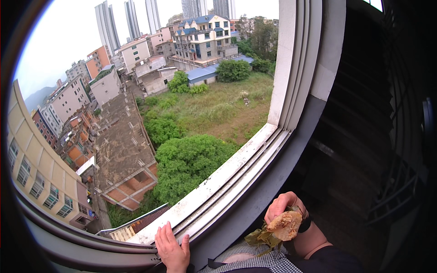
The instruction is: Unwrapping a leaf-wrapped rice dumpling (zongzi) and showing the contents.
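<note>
My left hand [172, 248] rests on the lower corner of the window frame [214, 200], with its fingers stretched out and the thumb apart. Closed around a leaf-wrapped sticky rice dumpling, my right hand [287, 203] is held in front of my body, inside the sill. The dumpling [285, 226] shows a rough, pale brown face turned upward. Green-brown leaf [263, 237] is peeled back and hangs below it. A dark band circles my right wrist. My right fingertips are partly hidden behind the dumpling.
A grey inner sill [268, 179] runs beside the white window tracks. Outside, far below, lie trees [191, 164], a grassy lot [227, 107] and buildings. Dark stairs [359, 104] and a metal railing [396, 195] are on the right.
</note>
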`<action>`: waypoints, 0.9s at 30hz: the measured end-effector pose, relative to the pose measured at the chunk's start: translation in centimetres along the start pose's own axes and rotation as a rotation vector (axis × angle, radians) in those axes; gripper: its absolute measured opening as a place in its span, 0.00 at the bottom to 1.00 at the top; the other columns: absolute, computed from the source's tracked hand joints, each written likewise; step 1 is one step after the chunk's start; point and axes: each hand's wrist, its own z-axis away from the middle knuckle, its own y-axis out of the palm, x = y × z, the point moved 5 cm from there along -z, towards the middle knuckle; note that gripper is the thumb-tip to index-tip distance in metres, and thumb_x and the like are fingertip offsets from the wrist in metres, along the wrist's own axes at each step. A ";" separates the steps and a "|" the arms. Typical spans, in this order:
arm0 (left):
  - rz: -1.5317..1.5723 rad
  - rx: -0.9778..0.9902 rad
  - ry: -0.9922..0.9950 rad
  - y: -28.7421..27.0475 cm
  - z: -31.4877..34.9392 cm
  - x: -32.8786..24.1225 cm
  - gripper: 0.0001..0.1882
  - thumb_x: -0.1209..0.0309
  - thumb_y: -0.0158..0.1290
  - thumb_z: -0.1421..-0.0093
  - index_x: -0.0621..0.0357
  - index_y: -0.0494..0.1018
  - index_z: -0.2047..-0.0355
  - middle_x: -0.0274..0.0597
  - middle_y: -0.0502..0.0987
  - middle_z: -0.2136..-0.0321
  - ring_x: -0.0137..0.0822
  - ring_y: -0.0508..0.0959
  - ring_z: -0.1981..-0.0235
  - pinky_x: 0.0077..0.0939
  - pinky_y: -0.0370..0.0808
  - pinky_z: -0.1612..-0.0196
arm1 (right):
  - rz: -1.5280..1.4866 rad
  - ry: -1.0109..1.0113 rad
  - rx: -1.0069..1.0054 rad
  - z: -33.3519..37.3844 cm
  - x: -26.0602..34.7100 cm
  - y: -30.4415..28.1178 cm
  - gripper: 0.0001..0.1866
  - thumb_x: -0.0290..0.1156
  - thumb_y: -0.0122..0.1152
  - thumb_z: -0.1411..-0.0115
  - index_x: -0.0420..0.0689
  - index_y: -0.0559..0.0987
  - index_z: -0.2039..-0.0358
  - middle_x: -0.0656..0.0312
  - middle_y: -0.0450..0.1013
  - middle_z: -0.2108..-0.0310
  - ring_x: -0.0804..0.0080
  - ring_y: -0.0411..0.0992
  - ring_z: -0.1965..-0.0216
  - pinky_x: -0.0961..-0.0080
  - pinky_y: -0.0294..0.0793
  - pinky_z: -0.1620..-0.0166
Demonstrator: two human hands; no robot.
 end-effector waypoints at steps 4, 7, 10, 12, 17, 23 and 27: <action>0.005 0.000 0.005 0.0 -0.1 -0.1 0.31 0.56 0.51 0.42 0.61 0.60 0.43 0.55 0.67 0.50 0.53 0.66 0.48 0.43 0.63 0.47 | 0.012 -0.005 0.000 0.0 0.1 0.1 0.26 0.27 0.76 0.62 0.34 0.74 0.62 0.49 0.74 0.69 0.65 0.73 0.66 0.70 0.72 0.62; 0.070 0.075 -0.043 0.8 0.0 0.3 0.33 0.55 0.49 0.41 0.64 0.58 0.42 0.56 0.65 0.49 0.55 0.62 0.45 0.47 0.57 0.42 | 0.014 -0.004 -0.002 0.0 0.0 0.1 0.26 0.26 0.76 0.62 0.34 0.74 0.61 0.50 0.74 0.69 0.65 0.72 0.66 0.70 0.72 0.62; 0.074 0.076 -0.042 0.7 0.1 0.4 0.33 0.55 0.49 0.41 0.64 0.58 0.42 0.56 0.65 0.49 0.55 0.62 0.45 0.47 0.57 0.43 | 0.013 -0.005 0.000 -0.1 -0.1 0.1 0.27 0.26 0.76 0.62 0.34 0.74 0.61 0.50 0.73 0.69 0.65 0.72 0.67 0.71 0.72 0.63; 0.079 0.076 -0.041 0.9 0.0 0.5 0.33 0.55 0.49 0.41 0.64 0.58 0.42 0.56 0.65 0.49 0.55 0.62 0.45 0.47 0.57 0.43 | 0.011 -0.006 0.003 -0.1 -0.1 0.1 0.27 0.26 0.76 0.62 0.34 0.74 0.61 0.50 0.73 0.69 0.65 0.72 0.67 0.71 0.72 0.63; 0.079 0.076 -0.045 0.7 0.0 0.4 0.33 0.55 0.49 0.41 0.64 0.58 0.42 0.56 0.65 0.49 0.55 0.62 0.45 0.47 0.57 0.43 | 0.003 0.005 0.005 -0.1 0.0 0.1 0.26 0.26 0.76 0.62 0.34 0.74 0.61 0.50 0.73 0.69 0.65 0.72 0.67 0.71 0.72 0.63; 0.006 0.009 0.002 0.1 -0.2 -0.1 0.31 0.55 0.50 0.41 0.62 0.60 0.44 0.55 0.67 0.50 0.54 0.66 0.48 0.44 0.63 0.47 | -0.005 -0.010 -0.004 0.0 0.0 0.1 0.26 0.26 0.76 0.62 0.34 0.74 0.61 0.50 0.73 0.69 0.65 0.72 0.67 0.71 0.72 0.63; 0.014 0.005 -0.004 0.1 0.0 0.0 0.31 0.55 0.49 0.41 0.62 0.60 0.43 0.55 0.67 0.50 0.54 0.66 0.48 0.44 0.63 0.46 | 0.006 -0.005 -0.001 -0.1 0.0 0.0 0.26 0.27 0.76 0.62 0.34 0.74 0.62 0.50 0.73 0.69 0.65 0.72 0.67 0.71 0.72 0.63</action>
